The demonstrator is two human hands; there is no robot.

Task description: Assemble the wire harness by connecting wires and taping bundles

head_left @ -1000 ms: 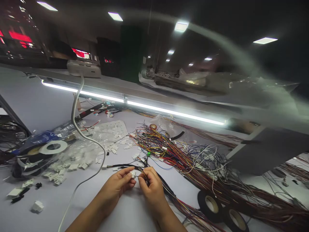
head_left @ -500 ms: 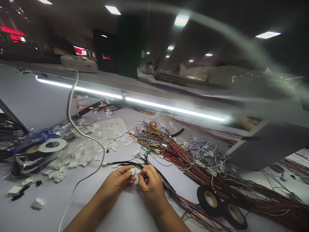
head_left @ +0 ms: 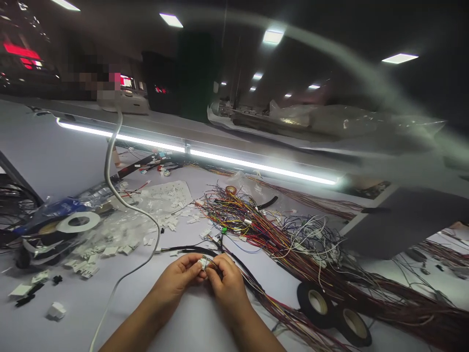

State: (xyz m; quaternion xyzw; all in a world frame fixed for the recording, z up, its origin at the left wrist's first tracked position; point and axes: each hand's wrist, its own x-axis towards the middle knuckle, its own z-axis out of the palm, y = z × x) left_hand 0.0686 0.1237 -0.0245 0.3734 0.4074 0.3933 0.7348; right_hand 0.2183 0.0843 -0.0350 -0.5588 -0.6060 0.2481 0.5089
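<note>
My left hand (head_left: 179,279) pinches a small white plastic connector (head_left: 202,264) between thumb and forefinger, low in the middle of the view. My right hand (head_left: 226,282) presses close against it from the right, fingertips pinching thin wires of the black-wrapped harness (head_left: 252,286) right at the connector. The harness runs from under my right hand toward the lower right. Both hands rest on the white tabletop (head_left: 190,322).
A big tangle of coloured wires (head_left: 278,234) lies behind and right of my hands. Two black tape rolls (head_left: 317,302) sit at the lower right. Loose white connectors (head_left: 110,249), a white tape roll (head_left: 77,221) and a grey cable (head_left: 120,200) lie to the left. A light bar (head_left: 205,156) crosses the back.
My right hand has closed the small gap to the connector, so its fingertips now meet my left hand's. The view shifted slightly.
</note>
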